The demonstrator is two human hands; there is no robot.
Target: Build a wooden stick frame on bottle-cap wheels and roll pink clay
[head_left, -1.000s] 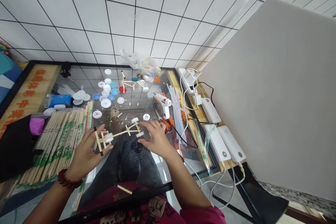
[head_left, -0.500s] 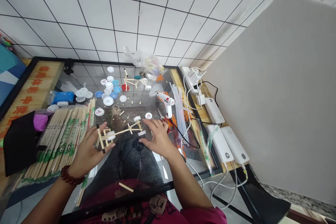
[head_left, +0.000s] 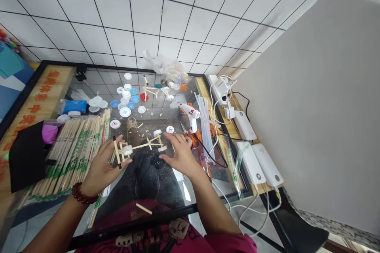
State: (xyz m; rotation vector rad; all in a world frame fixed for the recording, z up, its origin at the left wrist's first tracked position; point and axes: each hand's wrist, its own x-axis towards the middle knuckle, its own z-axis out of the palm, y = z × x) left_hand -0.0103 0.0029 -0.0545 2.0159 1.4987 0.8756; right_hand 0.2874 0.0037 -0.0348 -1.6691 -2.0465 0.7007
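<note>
White-tiled wall (head_left: 148, 14) rises beyond the glass surface (head_left: 166, 112), whose near half carries a wheeled stick model (head_left: 150, 142). The left hand (head_left: 102, 166) curves around its left end, grip unclear; the right hand (head_left: 181, 156) is wide beside the right wheels (head_left: 162, 148).

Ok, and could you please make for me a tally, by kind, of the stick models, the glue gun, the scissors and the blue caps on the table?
Stick models: 2 (one near, one far)
Glue gun: 1
Scissors: 1 pair
Blue caps: 4
Total: 8
</note>
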